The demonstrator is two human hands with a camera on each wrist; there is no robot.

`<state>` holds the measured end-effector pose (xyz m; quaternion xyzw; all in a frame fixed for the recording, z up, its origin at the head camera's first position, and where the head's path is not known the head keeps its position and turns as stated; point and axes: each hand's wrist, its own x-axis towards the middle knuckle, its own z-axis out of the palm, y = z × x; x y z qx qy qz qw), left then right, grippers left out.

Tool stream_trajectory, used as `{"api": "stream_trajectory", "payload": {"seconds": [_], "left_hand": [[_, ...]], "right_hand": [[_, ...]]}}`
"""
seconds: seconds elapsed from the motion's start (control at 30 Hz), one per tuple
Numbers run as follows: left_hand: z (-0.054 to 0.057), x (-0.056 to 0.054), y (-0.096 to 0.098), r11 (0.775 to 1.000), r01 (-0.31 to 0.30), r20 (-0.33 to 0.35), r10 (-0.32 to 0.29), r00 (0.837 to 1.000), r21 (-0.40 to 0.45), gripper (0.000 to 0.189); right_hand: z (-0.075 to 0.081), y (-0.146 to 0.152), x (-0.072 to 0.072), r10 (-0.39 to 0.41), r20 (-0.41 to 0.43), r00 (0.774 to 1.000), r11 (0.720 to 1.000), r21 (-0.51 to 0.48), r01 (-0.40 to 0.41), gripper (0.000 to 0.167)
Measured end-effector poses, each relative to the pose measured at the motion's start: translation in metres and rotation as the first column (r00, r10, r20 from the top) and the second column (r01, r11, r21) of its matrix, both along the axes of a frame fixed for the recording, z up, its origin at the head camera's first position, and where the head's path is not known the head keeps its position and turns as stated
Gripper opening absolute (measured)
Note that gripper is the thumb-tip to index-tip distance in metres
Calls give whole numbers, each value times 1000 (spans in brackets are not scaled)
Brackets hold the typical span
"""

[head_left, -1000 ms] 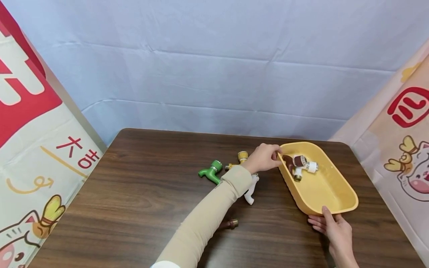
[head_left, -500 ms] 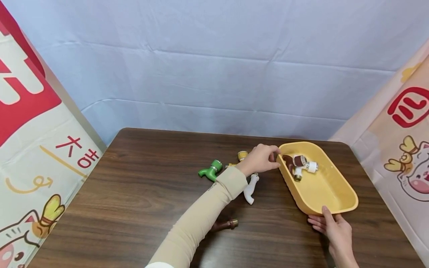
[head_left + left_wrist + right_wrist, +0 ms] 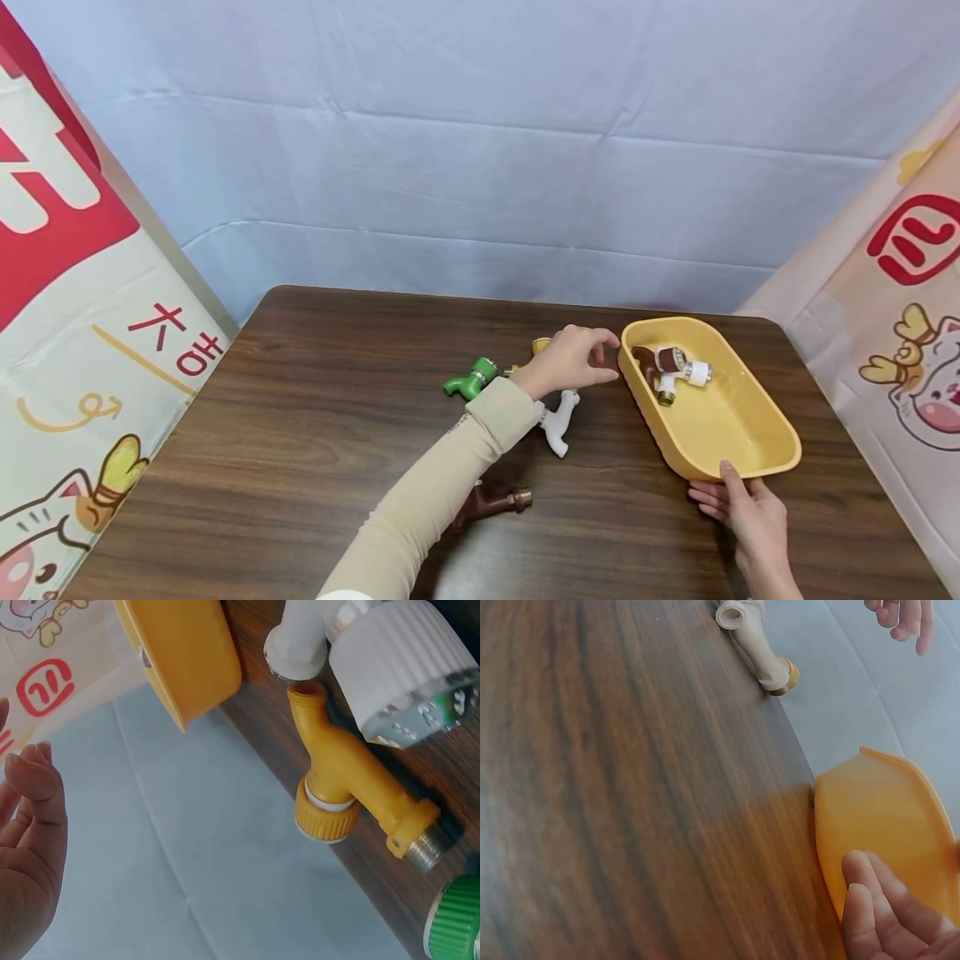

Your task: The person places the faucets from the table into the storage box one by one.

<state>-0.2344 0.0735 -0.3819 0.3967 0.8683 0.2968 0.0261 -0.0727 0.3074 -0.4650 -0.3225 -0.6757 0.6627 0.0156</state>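
My left hand point(image 3: 570, 358) hovers at the left rim of a yellow plastic tray point(image 3: 738, 433), fingers loosely bent and nothing between them. My right hand point(image 3: 757, 521) holds the tray's near end, thumb at the rim and fingers against the outer wall point(image 3: 877, 802). Inside the tray, at its far left, a brown tap point(image 3: 647, 367) and a white tap point(image 3: 697, 374) lie together. On the table near my left wrist are a green tap point(image 3: 471, 383), a yellow tap point(image 3: 337, 765) and a white tap point(image 3: 558, 425). My left forearm partly covers another brown tap point(image 3: 487, 504).
The dark wood table point(image 3: 315, 433) carries everything. A pale cloth backdrop point(image 3: 480, 167) hangs behind its far edge. Printed cloths point(image 3: 915, 350) flank the table on both sides.
My left hand has drawn back slightly to the left, off the tray's rim, and its forearm shifted left, showing more of the white and brown taps. My right hand has stayed put.
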Motion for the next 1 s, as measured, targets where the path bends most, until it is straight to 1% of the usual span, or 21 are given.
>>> {"api": "stream_trajectory", "payload": {"seconds": [0.23,0.67,0.77,1.0], "left_hand": [[-2,7,-10,1000,8,3,-8,1000,-19,39],[0,16,-21,1000,6,3,-6,1000,21,38],[2,20,-23,999,10,-4,-10,1000,32,38],[3,26,-28,1000,8,-38,-8,999,9,38]], "right_hand": [[-1,0,0,-6,-1,1000,1000,-1,6,35],[-1,1,0,0,-15,1000,1000,-26,-1,35],[0,1,0,-1,-15,1000,999,-33,1,35],[1,0,1,-1,-1,1000,1000,-19,1,35]]}}
